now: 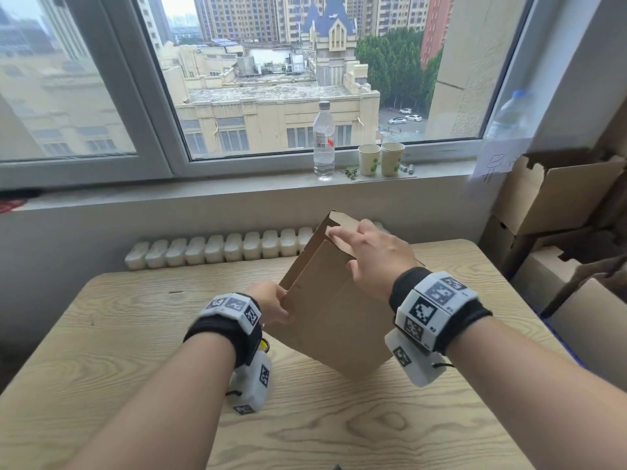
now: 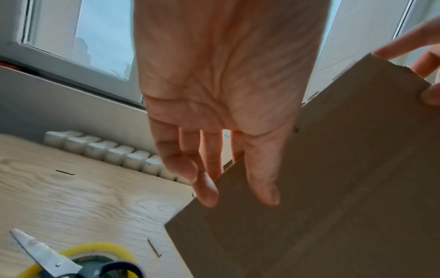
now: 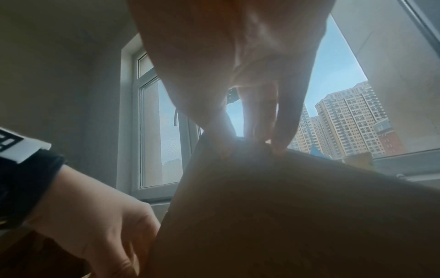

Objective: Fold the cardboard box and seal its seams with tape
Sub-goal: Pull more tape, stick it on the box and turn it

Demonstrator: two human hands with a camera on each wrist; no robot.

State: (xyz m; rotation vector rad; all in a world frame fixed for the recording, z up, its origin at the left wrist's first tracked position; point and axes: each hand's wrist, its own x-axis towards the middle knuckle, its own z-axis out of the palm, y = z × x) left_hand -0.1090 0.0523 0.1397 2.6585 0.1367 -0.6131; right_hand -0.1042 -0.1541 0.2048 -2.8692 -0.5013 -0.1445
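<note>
Both hands [image 1: 271, 305] gripping tilted cardboard box [image 1: 336, 320]

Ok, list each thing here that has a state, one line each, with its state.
cardboard box: unsealed, tilted, one corner on the table, top flaps open.
left hand: grips the box's left edge.
right hand: fingers pinch a top flap.
tape roll: lying flat, unused.
scissors: closed, lying across the tape roll.
water bottle: upright, capped.
paper cups: upright, side by side on the sill.
</note>
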